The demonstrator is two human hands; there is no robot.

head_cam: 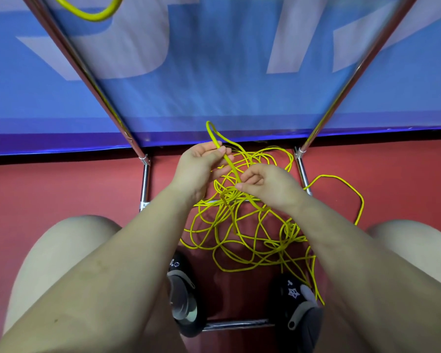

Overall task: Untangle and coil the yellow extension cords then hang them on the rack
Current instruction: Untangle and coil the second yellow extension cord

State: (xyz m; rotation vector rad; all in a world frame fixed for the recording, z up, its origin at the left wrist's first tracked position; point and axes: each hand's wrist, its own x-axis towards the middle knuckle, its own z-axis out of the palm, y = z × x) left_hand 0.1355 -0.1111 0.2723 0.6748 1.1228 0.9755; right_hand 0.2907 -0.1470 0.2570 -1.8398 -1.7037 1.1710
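A tangled heap of thin yellow extension cord (242, 225) lies on the red floor (61, 189) at centre. The left hand (199, 166) pinches a raised loop of it at 12 o'clock of the heap; the right hand (267, 184) pinches the same strand just below. Chrome metal rack tubes (145, 184) stand at 9 and 3 o'clock. Black shoes (183, 294) sit at 6 o'clock.

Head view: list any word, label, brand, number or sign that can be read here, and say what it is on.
No text can be read.
Blue banner: large pale letter shapes, cropped and motion-blurred, not readable as a word.
Left shoe: small white marks, too small to read.
Right shoe: a white star emblem, with no letters legible.
Yellow cords and metal rack: no markings visible.
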